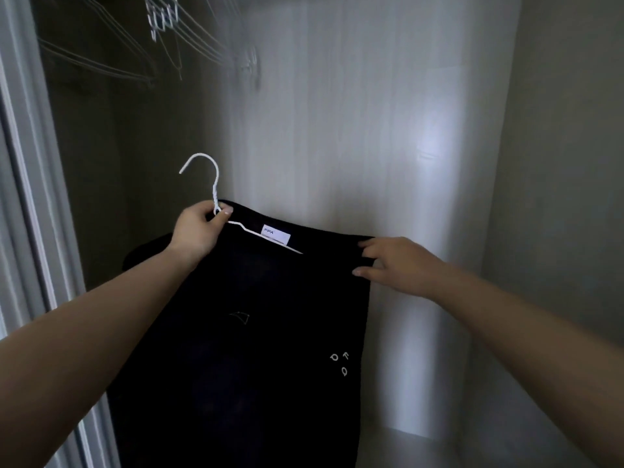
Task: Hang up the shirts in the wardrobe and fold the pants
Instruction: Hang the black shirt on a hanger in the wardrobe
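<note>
A black shirt (256, 332) with a white neck label and small white prints hangs on a white wire hanger (212, 184) in front of the open wardrobe. My left hand (199, 231) pinches the hanger at the base of its hook, which points up and left. My right hand (395, 265) grips the shirt's right shoulder edge between thumb and fingers. The hanger's right arm runs under the collar, and its left arm is hidden by my hand and the cloth.
Several bare white wire hangers (162, 32) hang blurred at the upper left inside the wardrobe. A pale wardrobe wall (354, 113) stands behind the shirt. A door frame (23, 163) runs down the left edge. A light shelf (422, 444) lies at the bottom right.
</note>
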A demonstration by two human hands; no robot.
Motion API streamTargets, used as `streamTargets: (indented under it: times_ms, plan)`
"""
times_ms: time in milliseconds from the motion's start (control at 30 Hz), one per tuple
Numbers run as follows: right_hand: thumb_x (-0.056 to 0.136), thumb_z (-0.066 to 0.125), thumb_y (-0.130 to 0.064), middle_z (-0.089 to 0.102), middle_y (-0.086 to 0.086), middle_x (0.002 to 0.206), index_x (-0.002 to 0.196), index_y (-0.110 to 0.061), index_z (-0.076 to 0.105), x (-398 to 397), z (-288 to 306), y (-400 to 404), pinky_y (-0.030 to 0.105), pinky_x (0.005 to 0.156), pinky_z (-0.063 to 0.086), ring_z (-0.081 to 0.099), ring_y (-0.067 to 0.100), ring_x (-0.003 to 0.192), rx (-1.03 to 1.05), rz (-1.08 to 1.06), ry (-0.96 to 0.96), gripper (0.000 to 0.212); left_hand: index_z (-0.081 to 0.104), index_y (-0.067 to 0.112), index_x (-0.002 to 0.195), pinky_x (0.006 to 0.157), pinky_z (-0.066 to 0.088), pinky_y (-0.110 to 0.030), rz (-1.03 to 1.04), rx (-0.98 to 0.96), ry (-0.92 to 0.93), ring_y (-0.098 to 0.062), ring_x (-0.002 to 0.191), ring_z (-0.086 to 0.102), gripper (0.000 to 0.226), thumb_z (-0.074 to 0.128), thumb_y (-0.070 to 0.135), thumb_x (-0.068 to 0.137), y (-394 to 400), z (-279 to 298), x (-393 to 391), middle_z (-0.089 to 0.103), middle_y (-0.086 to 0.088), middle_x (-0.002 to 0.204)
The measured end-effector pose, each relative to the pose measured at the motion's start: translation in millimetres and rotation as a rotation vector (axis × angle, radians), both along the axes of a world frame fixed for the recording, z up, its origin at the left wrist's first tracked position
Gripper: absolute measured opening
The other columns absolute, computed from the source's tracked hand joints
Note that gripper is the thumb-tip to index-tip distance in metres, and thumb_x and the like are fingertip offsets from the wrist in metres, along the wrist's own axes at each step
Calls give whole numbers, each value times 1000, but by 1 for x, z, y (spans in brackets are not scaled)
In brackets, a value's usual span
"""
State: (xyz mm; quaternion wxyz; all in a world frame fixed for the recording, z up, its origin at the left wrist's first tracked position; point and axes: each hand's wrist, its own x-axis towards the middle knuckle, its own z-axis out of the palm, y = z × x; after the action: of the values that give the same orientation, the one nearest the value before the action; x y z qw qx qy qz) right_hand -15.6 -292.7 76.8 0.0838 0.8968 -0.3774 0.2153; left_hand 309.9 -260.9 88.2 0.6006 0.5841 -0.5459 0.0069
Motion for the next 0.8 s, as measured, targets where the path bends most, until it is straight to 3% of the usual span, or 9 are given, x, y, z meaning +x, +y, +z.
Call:
streamTargets:
  times_ms: [100, 200, 367, 500, 633, 733, 800]
  plan:
    - [91, 57, -40, 57, -1, 130, 108, -14, 68, 9, 15, 6, 30, 87, 45, 55, 19, 115, -73, -12, 30, 33, 71, 10, 102, 88, 42, -27, -47, -9, -25, -12, 96, 59, 20, 58, 23, 94, -7, 4, -15, 68, 0, 100]
    - [91, 55, -39, 60, -4, 113, 102, -16, 68, 23, 21, 10, 27, 72, 38, 57, 19, 102, -162, 11, 91, 28, 73, 9, 98, 86, 42, -24, -125, -43, 24, -9, 94, 59, 20, 61, 24, 92, -17, 15, -38, 69, 0, 98]
    - [92, 54, -35, 63, 1, 105, 106, -20, 67, 30, 23, 10, 28, 73, 39, 58, 22, 97, -197, -13, 74, 25, 71, 18, 86, 70, 42, -14, -278, -95, 132, -1, 74, 56, 10, 64, 23, 90, -28, 25, -59, 65, 10, 79]
    - [94, 51, -34, 61, 0, 104, 108, -23, 68, 21, 30, 12, 30, 75, 42, 59, 22, 95, -209, -84, -11, 24, 70, 24, 92, 69, 42, -4, -385, -71, 50, 10, 73, 58, 5, 66, 25, 89, -29, 30, -54, 66, 18, 85]
    - [92, 53, -25, 62, 4, 106, 105, -18, 68, 7, 36, 15, 32, 79, 44, 60, 26, 99, -237, -146, -53, 21, 65, 18, 117, 89, 40, -12, -441, -31, -76, -3, 95, 59, 32, 69, 16, 86, -32, 27, -50, 65, 8, 104]
    - [91, 57, -19, 62, 6, 103, 101, -13, 68, -5, 36, 16, 33, 82, 45, 60, 26, 98, -238, -179, -89, 17, 64, 13, 120, 87, 35, -8, -375, -34, -225, -9, 102, 58, 33, 64, 5, 88, -38, 22, -42, 64, 1, 111]
    - [90, 60, -17, 63, 7, 98, 96, -9, 69, -17, 34, 17, 30, 77, 42, 61, 27, 95, -255, -216, -155, 13, 64, 12, 120, 80, 40, -6, -294, -3, -279, -15, 96, 61, 36, 56, -2, 89, -42, 19, -27, 64, -3, 112]
